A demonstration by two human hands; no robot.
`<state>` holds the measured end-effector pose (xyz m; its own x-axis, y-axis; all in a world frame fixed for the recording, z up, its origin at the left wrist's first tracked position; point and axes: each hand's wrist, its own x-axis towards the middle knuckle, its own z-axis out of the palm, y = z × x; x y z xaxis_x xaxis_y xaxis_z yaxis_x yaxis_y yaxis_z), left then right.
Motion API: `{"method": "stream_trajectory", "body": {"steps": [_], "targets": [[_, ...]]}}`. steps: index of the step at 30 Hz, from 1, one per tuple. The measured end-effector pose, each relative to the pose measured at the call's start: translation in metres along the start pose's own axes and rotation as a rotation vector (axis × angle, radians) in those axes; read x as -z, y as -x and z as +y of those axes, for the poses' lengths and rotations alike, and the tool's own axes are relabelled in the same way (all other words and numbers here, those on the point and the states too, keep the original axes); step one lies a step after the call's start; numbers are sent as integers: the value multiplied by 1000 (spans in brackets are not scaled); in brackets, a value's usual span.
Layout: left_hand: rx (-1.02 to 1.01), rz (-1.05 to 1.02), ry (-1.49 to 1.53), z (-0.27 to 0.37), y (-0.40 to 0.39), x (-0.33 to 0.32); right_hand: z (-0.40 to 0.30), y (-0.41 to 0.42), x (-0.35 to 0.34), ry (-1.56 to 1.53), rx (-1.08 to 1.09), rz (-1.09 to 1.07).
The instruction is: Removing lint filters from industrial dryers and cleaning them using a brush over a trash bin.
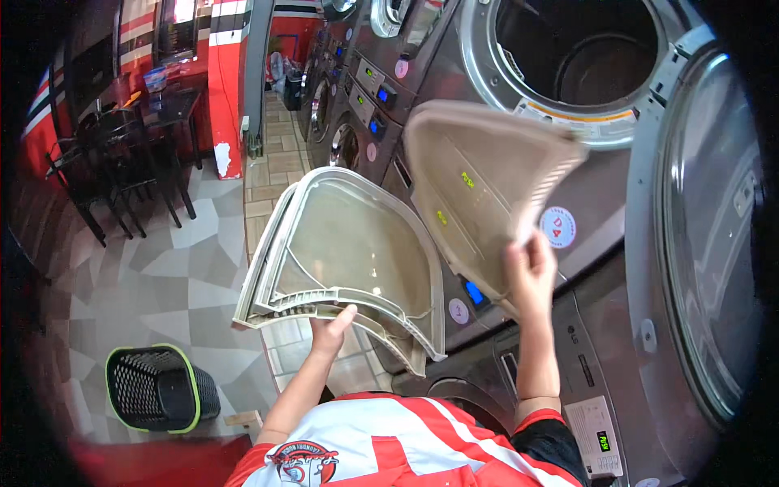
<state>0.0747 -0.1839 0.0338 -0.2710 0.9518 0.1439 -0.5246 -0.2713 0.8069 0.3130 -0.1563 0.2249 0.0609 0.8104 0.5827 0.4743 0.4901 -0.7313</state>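
Note:
Two stacked dryer lint screens (pixel 365 243) with pale plastic frames and mesh are gripped at their curved lower edge by my left hand (pixel 333 329). Another lint screen (pixel 468 176), slightly blurred, is held up by its ribbed edge in my right hand (pixel 531 268), in front of the stacked machines. Beyond it, at the upper right, is the open round mouth of a dryer drum (pixel 584 61). The dryer's round glass door (pixel 712 231) stands swung out at the right.
A black plastic basket (pixel 164 389) with a green rim is on the tiled floor at lower left. Black chairs (pixel 122 158) and a table (pixel 173 106) stand at upper left by a red pillar (pixel 228 91). More front-loading machines (pixel 347 140) line the aisle.

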Motion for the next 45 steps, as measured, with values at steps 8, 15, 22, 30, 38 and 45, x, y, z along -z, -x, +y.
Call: {"method": "stream_trajectory", "body": {"steps": [8, 15, 22, 30, 38, 45], "targets": [[62, -106, 361, -6, -147, 24, -49, -120, -14, 23, 227, 675], [251, -142, 513, 20, -227, 37, -116, -275, 13, 899, 567, 882], [296, -170, 496, 6, -269, 74, -138, -379, -25, 1509, 513, 598], [233, -229, 490, -9, -291, 82, -144, -426, -20, 1593, 390, 140], [238, -203, 563, -2, -306, 71, -112, -474, -9, 1923, 115, 435], [228, -182, 505, -10, -312, 78, -115, -448, -29, 1931, 89, 170]]}}
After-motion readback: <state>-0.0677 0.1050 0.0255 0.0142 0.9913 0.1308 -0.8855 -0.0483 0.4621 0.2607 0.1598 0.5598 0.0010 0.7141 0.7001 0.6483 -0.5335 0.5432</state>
